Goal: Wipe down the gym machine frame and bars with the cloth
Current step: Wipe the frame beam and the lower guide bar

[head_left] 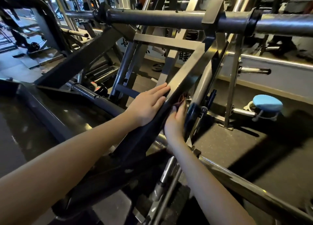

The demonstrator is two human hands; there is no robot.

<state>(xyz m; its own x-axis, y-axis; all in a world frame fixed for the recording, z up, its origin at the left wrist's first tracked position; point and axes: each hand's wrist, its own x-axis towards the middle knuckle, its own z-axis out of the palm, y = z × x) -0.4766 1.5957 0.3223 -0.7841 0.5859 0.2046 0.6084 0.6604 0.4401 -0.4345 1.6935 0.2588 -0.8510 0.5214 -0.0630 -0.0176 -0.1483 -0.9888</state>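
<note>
A dark diagonal frame beam [186, 72] of the gym machine runs from lower left to upper right through the middle of the view. My left hand [147, 104] lies flat on the beam's left face, fingers straight and pointing up along it. My right hand [176, 121] is on the beam's right side and grips a dark reddish cloth [182, 98], pressing it against the beam's edge. Most of the cloth is hidden behind the beam and my fingers. A thick horizontal bar [152, 19] crosses above.
A chrome bar [237, 177] slants across the lower right under my right forearm. A blue round stool [267, 102] stands on the rubber floor at right. Weight pegs [254, 70] stick out of the frame at right. A black padded seat [25, 114] fills the left.
</note>
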